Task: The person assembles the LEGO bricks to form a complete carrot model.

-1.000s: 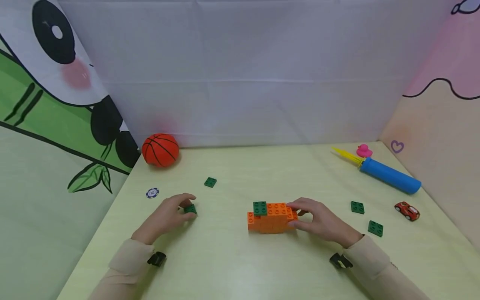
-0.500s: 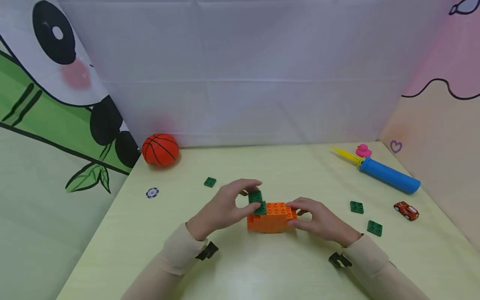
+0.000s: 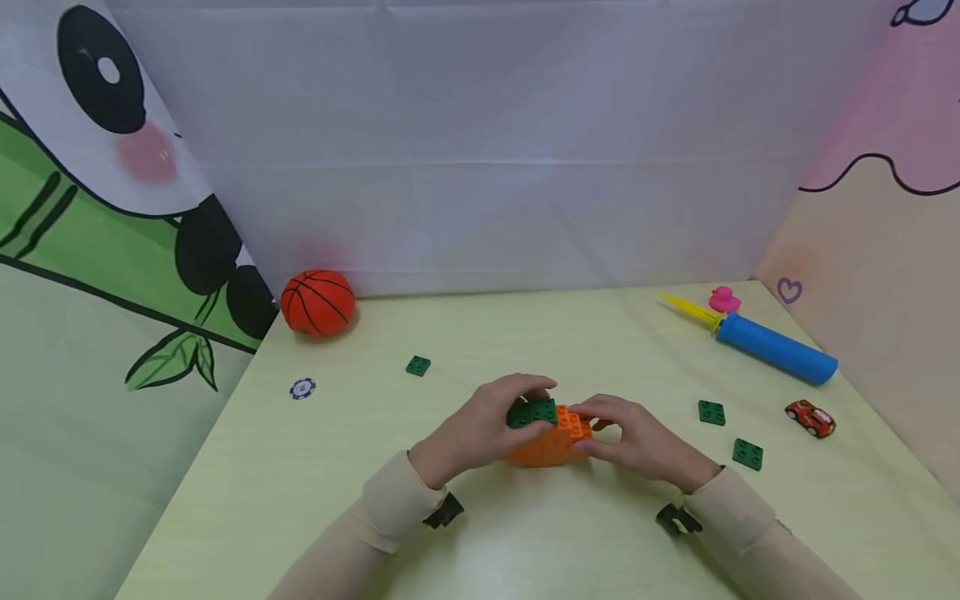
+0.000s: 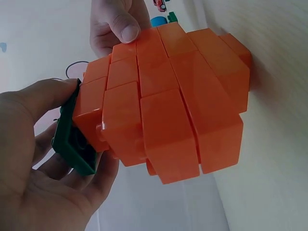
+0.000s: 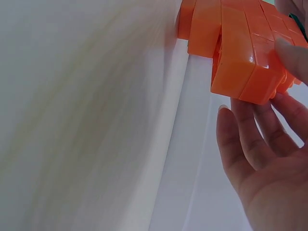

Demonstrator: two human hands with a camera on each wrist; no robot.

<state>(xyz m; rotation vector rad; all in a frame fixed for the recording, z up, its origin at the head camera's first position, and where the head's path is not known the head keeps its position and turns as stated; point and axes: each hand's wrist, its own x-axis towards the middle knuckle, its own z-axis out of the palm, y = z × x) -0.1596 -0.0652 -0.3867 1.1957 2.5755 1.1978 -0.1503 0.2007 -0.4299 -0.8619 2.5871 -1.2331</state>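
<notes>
An orange build of stacked toy building bricks [image 3: 546, 452] stands on the table, its left end covered by my left hand in the head view. My left hand [image 3: 474, 427] pinches a flat green brick [image 4: 72, 139] between thumb and fingers at the top of the build. The left wrist view shows this green brick tilted, part of its hollow underside exposed beside the orange studs. Green studs [image 3: 534, 410] span the top of the build in the head view. My right hand [image 3: 637, 437] grips the build's right end between thumb and fingers.
Loose green bricks lie at the back [image 3: 417, 366] and right [image 3: 712, 412], with another green brick [image 3: 747, 454] nearby. Around the table are a toy basketball [image 3: 318, 303], poker chip [image 3: 302, 388], blue hand pump [image 3: 776, 348], pink rubber duck [image 3: 724, 299] and red toy car [image 3: 811, 418].
My left hand has carried a green brick from the table on the left to the top of the orange build, then slightly further right. The right hand keeps its hold.
</notes>
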